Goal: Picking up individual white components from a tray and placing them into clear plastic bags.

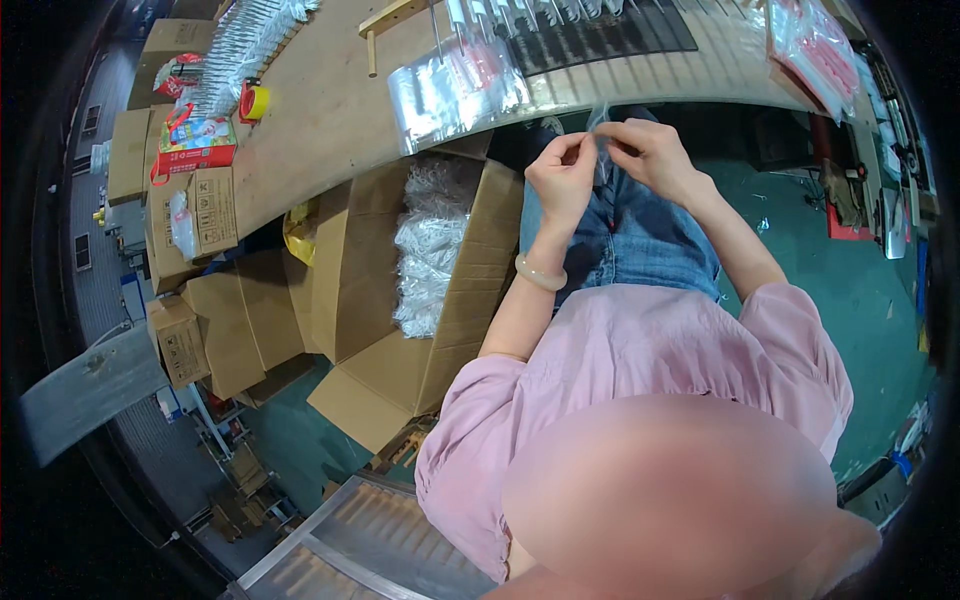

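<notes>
Over my lap, at the table's near edge, both hands are drawn together around a small clear plastic bag (602,168). My left hand (562,182), below a pale bangle (540,273), is closed with thumb and forefinger pinched at the bag's upper part. From the other side my right hand (655,157) has its fingers bent in and pinching the same bag. What the bag holds, if anything, is too small to make out. Just left of my hands, a stack of flat clear bags (425,105) hangs slightly over the table edge.
On the wooden table (320,110) lie a dark mat (610,45) with thin metal pieces, a wooden stand (392,18), a row of metal parts (235,55) and yellow tape (257,103). An open carton (455,310) of filled clear bags stands left of my legs. Pink-filled bags (820,60) lie at right.
</notes>
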### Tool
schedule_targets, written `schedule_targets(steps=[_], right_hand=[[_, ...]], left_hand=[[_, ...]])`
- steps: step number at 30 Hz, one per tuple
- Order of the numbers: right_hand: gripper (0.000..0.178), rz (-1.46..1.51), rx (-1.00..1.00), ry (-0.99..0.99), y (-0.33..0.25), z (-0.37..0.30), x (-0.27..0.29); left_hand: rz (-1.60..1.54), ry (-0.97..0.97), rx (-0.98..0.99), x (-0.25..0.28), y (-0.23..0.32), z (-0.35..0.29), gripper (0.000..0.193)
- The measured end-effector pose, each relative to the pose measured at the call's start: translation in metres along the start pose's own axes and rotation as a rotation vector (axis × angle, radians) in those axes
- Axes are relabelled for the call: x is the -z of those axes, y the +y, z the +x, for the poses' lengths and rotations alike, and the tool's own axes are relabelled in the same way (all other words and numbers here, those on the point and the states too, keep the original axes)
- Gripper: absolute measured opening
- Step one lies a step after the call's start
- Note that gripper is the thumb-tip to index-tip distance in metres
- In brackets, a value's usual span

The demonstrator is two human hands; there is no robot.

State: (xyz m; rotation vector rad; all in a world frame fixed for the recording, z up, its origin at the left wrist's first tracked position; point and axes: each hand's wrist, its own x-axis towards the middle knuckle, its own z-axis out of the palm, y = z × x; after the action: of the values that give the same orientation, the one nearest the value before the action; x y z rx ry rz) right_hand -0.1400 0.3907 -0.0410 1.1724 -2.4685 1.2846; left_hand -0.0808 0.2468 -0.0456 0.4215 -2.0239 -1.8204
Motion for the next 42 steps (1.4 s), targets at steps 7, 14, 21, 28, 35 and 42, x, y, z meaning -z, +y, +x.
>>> schedule_targets(steps=[7, 14, 21, 28, 35, 42], right_hand=[[0.041, 0.020, -0.190, 0.124, 0.029, 0.002, -0.002], [0.057, 0.376, -0.158, 0.734, 0.100, 0.121, -0.023], [0.046, 0.047, -0.067, 0.881, 0.139, 0.170, -0.028], [0.043, 0.137, -0.258, 0.774, 0.112, 0.144, -0.011], [0.032, 0.131, -0.159, 0.580, 0.027, 0.044, 0.010], [0.043, 0.089, -0.215, -0.195, 0.006, -0.002, 0.021]], left_hand=[[0.428, 0.162, -0.427, 0.028, -0.021, 0.025, 0.007], [0.394, 0.064, -0.327, 0.028, -0.015, 0.011, 0.007], [0.400, 0.042, -0.316, 0.037, -0.013, -0.002, 0.004], [0.374, 0.011, -0.234, 0.037, -0.011, -0.003, 0.010], [0.498, -0.043, -0.535, 0.037, -0.022, 0.015, 0.011], [0.383, -0.063, -0.360, 0.012, -0.021, 0.005, 0.008]])
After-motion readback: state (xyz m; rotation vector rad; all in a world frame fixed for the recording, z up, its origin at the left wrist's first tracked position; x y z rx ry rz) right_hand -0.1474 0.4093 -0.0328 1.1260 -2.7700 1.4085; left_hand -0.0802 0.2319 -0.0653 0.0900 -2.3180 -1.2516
